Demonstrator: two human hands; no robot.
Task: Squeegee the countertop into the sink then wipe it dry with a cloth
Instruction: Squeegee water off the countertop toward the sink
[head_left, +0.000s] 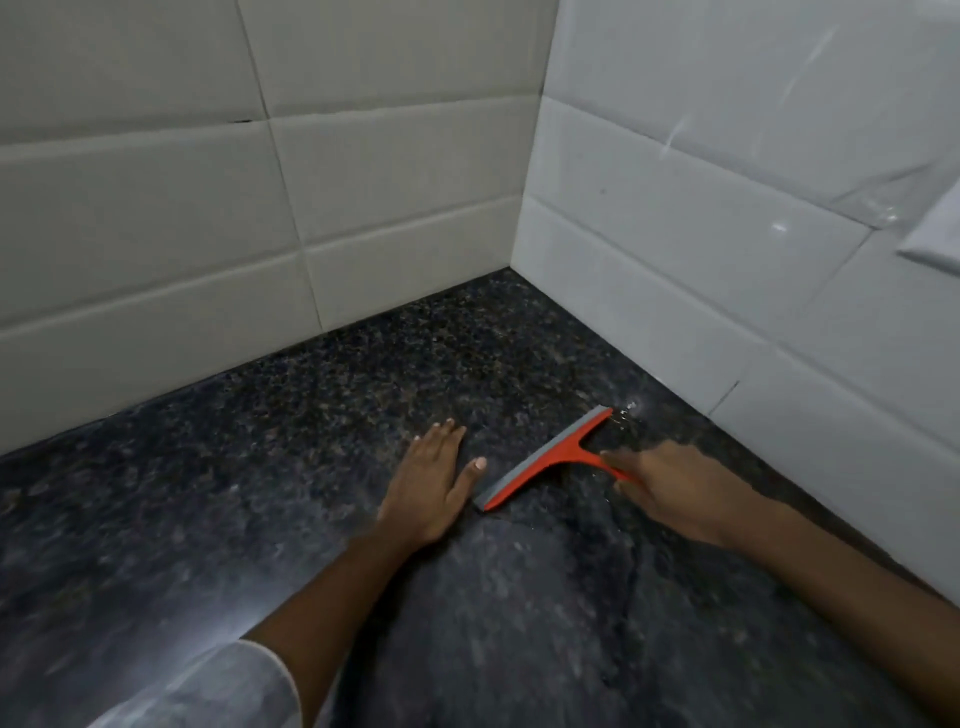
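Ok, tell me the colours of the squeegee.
Orange-red frame and handle, grey blade strip on the squeegee, clearest in the head view.

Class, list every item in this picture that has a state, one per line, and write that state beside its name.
Squeegee: blade down on the countertop, handle gripped by the right hand.
Right hand: closed around the squeegee handle.
Left hand: open, palm flat on the countertop, beside the blade's end.
Countertop: dark speckled stone, a few water droplets near the blade's far end.
Wall tiles: white, in place.
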